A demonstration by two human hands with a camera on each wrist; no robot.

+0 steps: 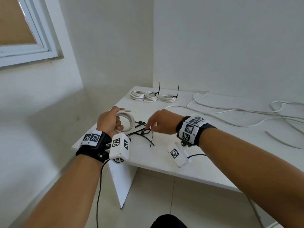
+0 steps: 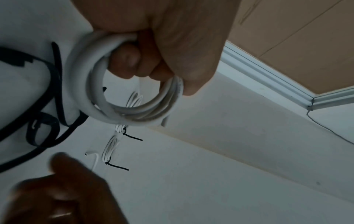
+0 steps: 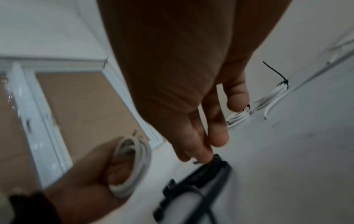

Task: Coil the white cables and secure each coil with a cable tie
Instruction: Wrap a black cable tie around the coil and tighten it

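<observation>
Fingers (image 3: 203,156) apparently touching cable ties (image 1: 144,131).

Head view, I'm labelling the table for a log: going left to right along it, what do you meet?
Left hand gripping a white cable coil → loose black cable ties → right hand reaching down to them → uncoiled white cables trailing off right.

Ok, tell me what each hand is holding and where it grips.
The left hand grips the white cable coil by its near rim, fingers through the loop. The right hand touches the black cable ties; a grip cannot be told.
</observation>
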